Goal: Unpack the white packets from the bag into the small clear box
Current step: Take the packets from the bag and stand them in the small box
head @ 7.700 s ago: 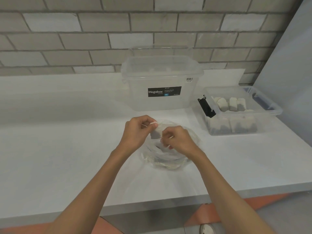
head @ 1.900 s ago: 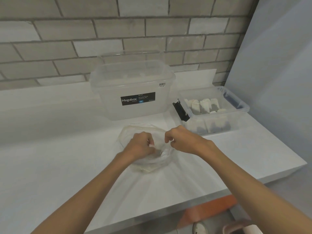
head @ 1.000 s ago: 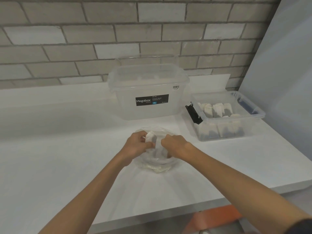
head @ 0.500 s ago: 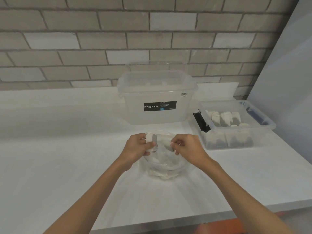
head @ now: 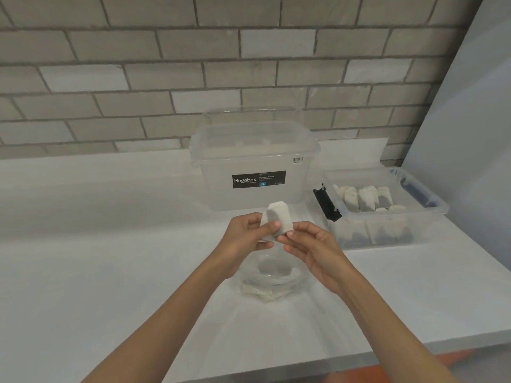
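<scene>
My left hand [head: 243, 236] holds white packets [head: 277, 221] upright above the clear plastic bag [head: 272, 283], thumb across their front. My right hand [head: 309, 248] meets them from the right, its fingertips pinching the lower right edge of the packets. The bag lies crumpled and open on the white counter under both hands. The small clear box [head: 431, 205] stands to the right, with several white packets [head: 365, 197] standing in a row inside.
A large lidded clear box [head: 254, 167] labelled Megabox stands behind the hands, against the brick wall. A black clip [head: 327, 203] hangs on the small box's left side. The counter's front edge [head: 359, 355] runs near me; a grey panel closes the right.
Both hands have lifted out of the bag with the packets, which now stand higher above it. The camera view has shifted slightly.
</scene>
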